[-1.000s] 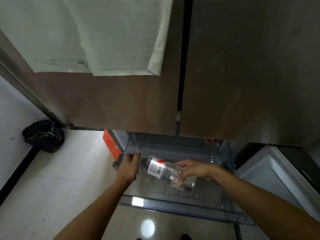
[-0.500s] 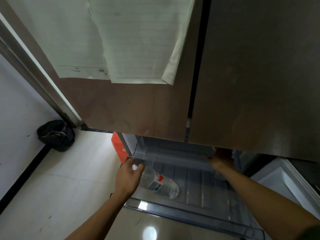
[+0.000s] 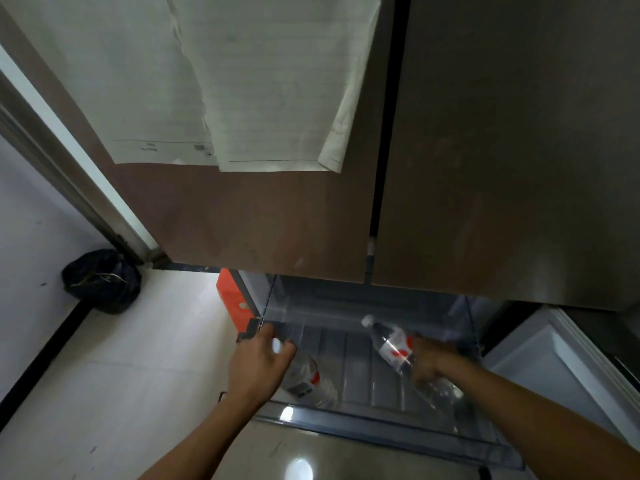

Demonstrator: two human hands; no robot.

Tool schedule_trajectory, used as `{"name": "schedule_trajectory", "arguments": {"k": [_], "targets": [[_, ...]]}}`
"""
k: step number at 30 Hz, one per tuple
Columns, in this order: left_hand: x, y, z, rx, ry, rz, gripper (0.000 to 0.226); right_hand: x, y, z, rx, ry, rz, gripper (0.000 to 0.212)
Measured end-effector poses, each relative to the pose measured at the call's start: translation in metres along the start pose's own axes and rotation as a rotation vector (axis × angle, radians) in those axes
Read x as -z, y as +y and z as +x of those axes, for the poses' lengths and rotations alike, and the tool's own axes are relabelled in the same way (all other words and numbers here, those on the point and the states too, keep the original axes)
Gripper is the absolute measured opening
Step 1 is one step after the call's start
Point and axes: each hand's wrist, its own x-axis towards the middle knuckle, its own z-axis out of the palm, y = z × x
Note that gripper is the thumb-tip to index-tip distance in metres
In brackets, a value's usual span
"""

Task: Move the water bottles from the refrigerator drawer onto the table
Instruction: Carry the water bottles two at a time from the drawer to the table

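**A:** What stands before us, from the biggest thing down?

**B:** Upper field: the closed refrigerator doors (image 3: 502, 150), brown, with papers (image 3: 242, 81) hung on the left one. Lower field: the drawer (image 3: 398, 434), clear-walled and pulled out over the floor.

**A:** And inside it?

**B:** Two water bottles of clear plastic with red-and-white labels. The first bottle (image 3: 311, 382) sits low at the drawer's left front corner, its cap toward the left wall. The second bottle (image 3: 394, 348) is tilted at the right side, cap up and toward the back. I cannot tell whether its base touches the drawer floor.

**A:** The hands?

**B:** The left hand (image 3: 258, 365) has its fingers curled about the neck end of the first bottle. The right hand (image 3: 427, 365) is wrapped round the middle of the second bottle.

**A:** How far along, then?

**B:** Early, by my reading. Both bottles are grasped, but both lie within the drawer's outline. Neither has reached the table, which is out of view. No third bottle shows, though the drawer's back is hidden under the doors. Left to do: lift both clear, carry them, set them down.
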Motion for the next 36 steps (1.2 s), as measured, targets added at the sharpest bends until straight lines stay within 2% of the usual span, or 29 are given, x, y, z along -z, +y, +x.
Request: {"name": "schedule_trajectory", "arguments": {"k": [3,6,8,12,16,19,22,24,27,30,33,36], "targets": [[-0.001,0.002,-0.004,-0.032,0.005,0.018,0.049,-0.014,-0.017,-0.002,0.057,-0.092,-0.076,0.067],[0.001,0.003,-0.013,-0.009,0.007,0.041,0.047,-0.017,-0.043,0.003,0.137,0.090,-0.068,0.075],[0.003,0.001,-0.019,0.017,0.026,0.050,0.040,-0.015,-0.063,0.009,0.225,0.180,-0.106,0.068],[0.008,0.000,-0.027,0.028,0.065,0.055,0.026,-0.010,-0.089,0.014,0.269,0.195,-0.155,0.039],[0.018,-0.001,-0.031,-0.027,0.109,0.086,0.039,0.006,-0.086,-0.005,0.319,0.252,-0.133,0.034],[0.040,0.002,-0.028,-0.076,0.161,0.084,0.028,0.024,-0.079,-0.035,0.358,0.395,-0.177,0.039],[0.075,0.008,-0.032,-0.123,0.250,0.081,0.021,0.047,-0.081,-0.074,0.425,0.595,-0.152,0.026],[0.103,0.007,-0.040,-0.135,0.307,0.055,0.021,0.061,-0.094,-0.104,0.503,0.753,-0.068,0.026],[0.149,-0.007,-0.062,-0.111,0.413,0.032,0.032,0.076,-0.134,-0.157,0.619,0.988,0.054,0.026],[0.195,-0.036,-0.098,-0.096,0.510,0.004,0.033,0.079,-0.186,-0.212,0.708,1.111,0.056,0.027],[0.237,-0.081,-0.145,-0.053,0.547,0.034,0.031,0.063,-0.243,-0.252,0.787,1.140,0.074,0.032],[0.270,-0.139,-0.201,0.025,0.546,0.107,0.028,0.025,-0.306,-0.279,0.884,1.047,0.076,0.032]]}}
